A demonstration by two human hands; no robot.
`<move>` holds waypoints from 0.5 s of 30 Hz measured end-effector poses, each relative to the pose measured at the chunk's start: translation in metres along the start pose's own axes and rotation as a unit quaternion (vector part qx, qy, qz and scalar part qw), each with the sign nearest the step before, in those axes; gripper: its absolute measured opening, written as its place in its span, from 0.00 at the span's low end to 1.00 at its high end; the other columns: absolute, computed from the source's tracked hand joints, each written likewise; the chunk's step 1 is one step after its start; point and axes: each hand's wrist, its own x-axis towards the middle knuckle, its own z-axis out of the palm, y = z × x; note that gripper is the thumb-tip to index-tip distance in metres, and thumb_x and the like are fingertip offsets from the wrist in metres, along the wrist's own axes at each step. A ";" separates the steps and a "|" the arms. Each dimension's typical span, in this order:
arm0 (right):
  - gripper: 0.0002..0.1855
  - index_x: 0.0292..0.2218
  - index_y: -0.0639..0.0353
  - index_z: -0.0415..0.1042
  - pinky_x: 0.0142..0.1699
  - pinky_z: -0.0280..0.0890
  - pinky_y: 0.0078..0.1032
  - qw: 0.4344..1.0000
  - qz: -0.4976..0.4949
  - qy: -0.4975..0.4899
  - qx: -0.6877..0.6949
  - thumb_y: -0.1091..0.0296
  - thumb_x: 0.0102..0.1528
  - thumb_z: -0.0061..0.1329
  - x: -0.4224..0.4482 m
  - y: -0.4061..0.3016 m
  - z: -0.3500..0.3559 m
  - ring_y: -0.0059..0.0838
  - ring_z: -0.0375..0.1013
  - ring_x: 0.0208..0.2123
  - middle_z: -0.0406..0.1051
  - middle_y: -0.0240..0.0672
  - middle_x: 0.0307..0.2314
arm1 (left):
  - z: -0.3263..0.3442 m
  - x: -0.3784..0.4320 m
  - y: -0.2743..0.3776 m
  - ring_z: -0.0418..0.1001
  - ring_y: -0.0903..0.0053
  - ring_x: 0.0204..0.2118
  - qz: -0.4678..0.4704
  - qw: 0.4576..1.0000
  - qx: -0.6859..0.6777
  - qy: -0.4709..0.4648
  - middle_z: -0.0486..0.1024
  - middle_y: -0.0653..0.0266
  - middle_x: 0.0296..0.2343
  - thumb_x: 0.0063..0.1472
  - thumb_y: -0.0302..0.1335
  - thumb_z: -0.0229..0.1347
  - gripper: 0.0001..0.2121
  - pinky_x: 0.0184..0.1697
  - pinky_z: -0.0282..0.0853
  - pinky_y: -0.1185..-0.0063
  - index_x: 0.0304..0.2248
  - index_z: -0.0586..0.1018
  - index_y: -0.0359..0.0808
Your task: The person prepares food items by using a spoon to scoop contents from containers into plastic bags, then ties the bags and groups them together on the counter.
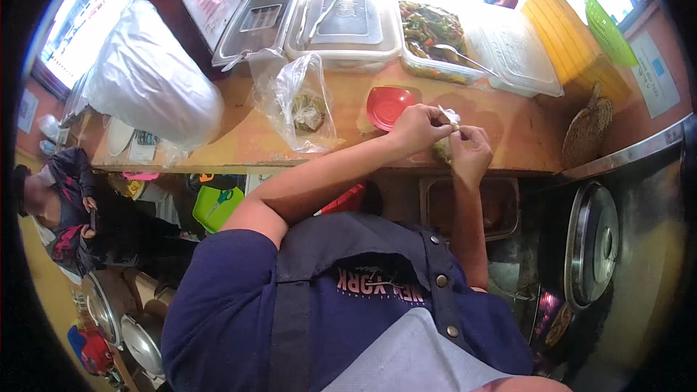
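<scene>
Over the wooden counter, my left hand and my right hand meet at the gathered white top of a small plastic bag. Fingers of both hands pinch this neck, and greenish food shows in the bag's lower part, partly covered by my right hand. Just left of the bag is a small red dish, with my left hand overlapping its edge. Further left stands an open clear plastic bag with a knotted bag of food inside.
Along the counter's back stand lidded plastic containers and an open tub of cooked vegetables with a spoon. A large white bag fills the left. A woven fan leans at right. Another person sits at far left.
</scene>
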 end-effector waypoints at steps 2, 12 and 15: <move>0.06 0.28 0.67 0.72 0.33 0.64 0.22 0.999 -0.047 0.025 0.003 0.76 0.45 0.50 0.006 -0.002 -0.003 0.25 0.70 0.25 0.70 0.36 0.25 | -0.012 -0.013 0.024 0.74 0.79 0.30 -0.019 0.999 0.029 0.006 0.77 0.61 0.28 0.51 0.28 0.59 0.08 0.34 0.69 0.80 0.31 0.80 0.35; 0.06 0.33 0.66 0.71 0.31 0.66 0.16 0.966 0.095 -0.114 0.211 0.77 0.50 0.46 0.047 -0.101 -0.010 0.18 0.69 0.27 0.69 0.32 0.28 | -0.167 -0.149 0.028 0.62 0.55 0.50 -0.080 0.838 0.485 0.239 0.55 0.44 0.52 0.49 0.27 0.55 0.20 0.50 0.59 0.66 0.44 0.72 0.36; 0.09 0.34 0.67 0.71 0.26 0.69 0.18 0.935 0.123 -0.216 0.252 0.73 0.50 0.48 0.052 -0.154 0.028 0.21 0.71 0.25 0.71 0.35 0.27 | -0.169 -0.159 0.015 0.61 0.52 0.50 -0.081 0.898 0.371 0.224 0.51 0.40 0.53 0.47 0.23 0.52 0.26 0.51 0.59 0.69 0.49 0.64 0.29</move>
